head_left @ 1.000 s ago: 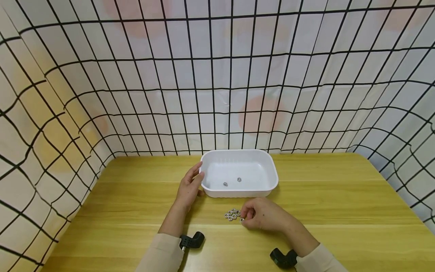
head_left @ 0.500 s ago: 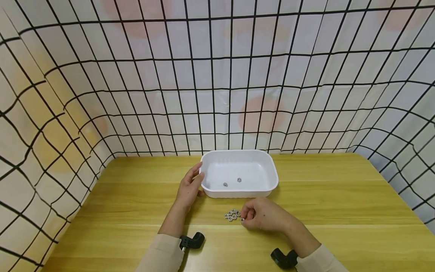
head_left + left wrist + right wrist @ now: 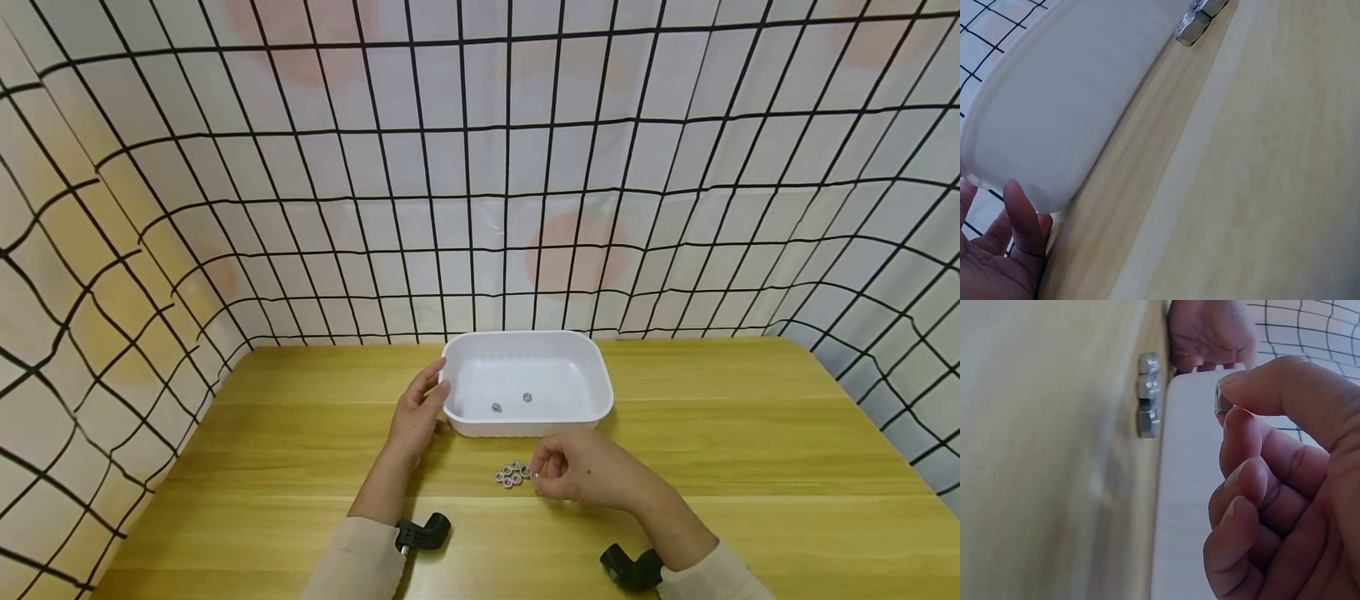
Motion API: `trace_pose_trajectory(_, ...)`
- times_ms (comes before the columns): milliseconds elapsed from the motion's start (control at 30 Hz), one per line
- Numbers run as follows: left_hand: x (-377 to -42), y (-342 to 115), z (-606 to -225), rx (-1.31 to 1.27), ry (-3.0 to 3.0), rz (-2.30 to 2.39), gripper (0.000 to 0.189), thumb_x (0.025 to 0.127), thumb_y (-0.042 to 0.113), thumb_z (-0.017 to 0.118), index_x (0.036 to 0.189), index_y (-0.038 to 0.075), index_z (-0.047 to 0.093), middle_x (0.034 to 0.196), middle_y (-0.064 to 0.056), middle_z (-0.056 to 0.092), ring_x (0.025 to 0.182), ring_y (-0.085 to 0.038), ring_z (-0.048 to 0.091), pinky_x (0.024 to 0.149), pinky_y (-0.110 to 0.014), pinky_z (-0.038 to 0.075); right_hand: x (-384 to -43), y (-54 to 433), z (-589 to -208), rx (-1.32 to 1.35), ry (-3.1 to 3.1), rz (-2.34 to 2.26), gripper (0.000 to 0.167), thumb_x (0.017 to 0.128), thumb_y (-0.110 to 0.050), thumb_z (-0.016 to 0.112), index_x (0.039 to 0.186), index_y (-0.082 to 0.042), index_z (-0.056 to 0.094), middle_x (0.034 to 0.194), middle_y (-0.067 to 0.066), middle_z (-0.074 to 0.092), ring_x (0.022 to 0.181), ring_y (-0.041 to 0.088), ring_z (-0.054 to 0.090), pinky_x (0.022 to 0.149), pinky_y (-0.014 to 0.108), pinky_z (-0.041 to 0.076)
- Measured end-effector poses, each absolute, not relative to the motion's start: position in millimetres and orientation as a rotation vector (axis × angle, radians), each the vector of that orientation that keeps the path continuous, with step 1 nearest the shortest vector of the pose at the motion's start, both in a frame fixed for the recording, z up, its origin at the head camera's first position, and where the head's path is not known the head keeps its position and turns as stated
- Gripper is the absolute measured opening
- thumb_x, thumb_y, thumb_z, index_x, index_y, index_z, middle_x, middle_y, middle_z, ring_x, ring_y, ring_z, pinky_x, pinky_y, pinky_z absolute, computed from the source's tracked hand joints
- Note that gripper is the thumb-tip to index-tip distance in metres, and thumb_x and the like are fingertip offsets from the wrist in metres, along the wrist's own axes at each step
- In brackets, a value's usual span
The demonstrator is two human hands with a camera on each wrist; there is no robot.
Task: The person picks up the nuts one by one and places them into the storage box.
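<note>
My right hand [image 3: 588, 471] pinches a metal hex nut [image 3: 1223, 400] between thumb and index finger, the other fingers curled beneath. Just left of those fingertips lies a small cluster of hex nuts [image 3: 507, 482] on the table. Behind the cluster stands a white plastic basin [image 3: 562, 379], with two nuts on its floor, one a nut [image 3: 527, 397] near the middle. At the basin's left end, my left hand [image 3: 415, 417] touches the outer wall with relaxed fingers. Its thumb [image 3: 1021, 215] rests at the near corner in the left wrist view.
A wooden table [image 3: 300, 433] extends to both sides of the basin. Behind it and along the sides rises a pale curtain with a black grid [image 3: 480, 200]. Each wrist carries a black device [image 3: 426, 532] by the sleeve.
The right hand has raised the pinched nut slightly from beside the cluster. The left hand and the basin stay where they were.
</note>
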State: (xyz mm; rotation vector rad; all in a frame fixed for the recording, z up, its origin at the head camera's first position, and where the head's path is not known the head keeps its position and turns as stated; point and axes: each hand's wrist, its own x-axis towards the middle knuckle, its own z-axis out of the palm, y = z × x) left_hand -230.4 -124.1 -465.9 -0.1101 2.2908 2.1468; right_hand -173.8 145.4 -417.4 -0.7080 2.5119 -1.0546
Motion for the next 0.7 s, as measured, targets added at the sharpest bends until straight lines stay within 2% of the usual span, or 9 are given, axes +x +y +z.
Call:
trace_pose_trajectory(367,-229,-124,-465,-0.12,2.291,2.138,0.047,0.105,0.029,0.058,0.151,0.027,0.05,0.154,-0.015,0.049,0.114,-0.033,0.059,0.063,-0.025,0.052,-172,144,-402,-0.723,2.581,-1.103,0.009,0.086,-0.013,0.079,0.09,-0.015,0.071,0.071,-0.007,0.061,0.063,0.006,0.053,0.054,0.02,0.046)
trace_pose_trajectory(700,-230,-123,-465,-0.131,2.308,2.127,0.045,0.105,0.03,0.056,0.15,0.031,0.051,0.153,-0.013,0.05,0.108,-0.029,0.06,0.063,-0.026,0.053,-178,144,-390,-0.75,2.693,-1.088,0.007,0.088,-0.016,0.077,0.088,-0.02,0.071,0.07,-0.01,0.059,0.062,0.005,0.053,0.057,0.02,0.047)
